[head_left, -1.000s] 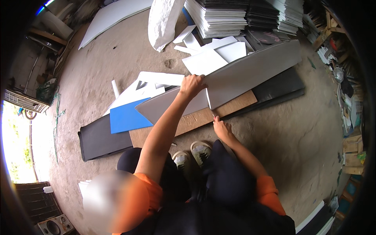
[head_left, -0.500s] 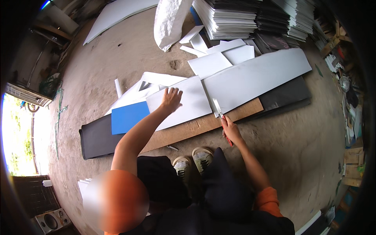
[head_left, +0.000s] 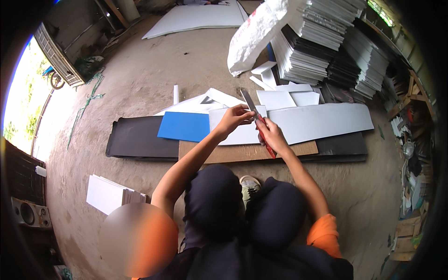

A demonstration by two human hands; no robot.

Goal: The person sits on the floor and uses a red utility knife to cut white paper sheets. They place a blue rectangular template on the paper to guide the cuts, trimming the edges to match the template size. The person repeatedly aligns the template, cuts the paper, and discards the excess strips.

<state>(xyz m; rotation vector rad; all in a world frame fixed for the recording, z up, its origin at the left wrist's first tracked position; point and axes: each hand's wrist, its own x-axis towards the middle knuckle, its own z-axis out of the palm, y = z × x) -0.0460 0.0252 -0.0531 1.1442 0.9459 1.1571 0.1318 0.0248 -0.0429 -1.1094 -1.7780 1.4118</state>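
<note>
My right hand [head_left: 272, 135] is wrapped round the red handle of a knife [head_left: 250, 100], its broad metal blade pointing up and away. Bent fingers and thumb of my left hand [head_left: 233, 121] meet the knife where blade and handle join. Below both hands lies a white board [head_left: 240, 135], partly covered by them. A longer white board [head_left: 322, 122] extends to its right, and a blue board [head_left: 184, 126] lies at its left. Brown cardboard [head_left: 205, 153] and black sheets [head_left: 140, 137] are underneath.
White offcuts [head_left: 275, 99] lie behind the boards. A white sack [head_left: 256, 39] leans by tall stacks of white and black sheets [head_left: 317, 35]. Small white panels [head_left: 105, 192] are piled at my left. Wooden pieces [head_left: 408, 228] line the right side.
My left hand has left the white board and come to the knife. My right hand has raised the knife off the boards' edge. The view has tilted up, and my knees are bent higher.
</note>
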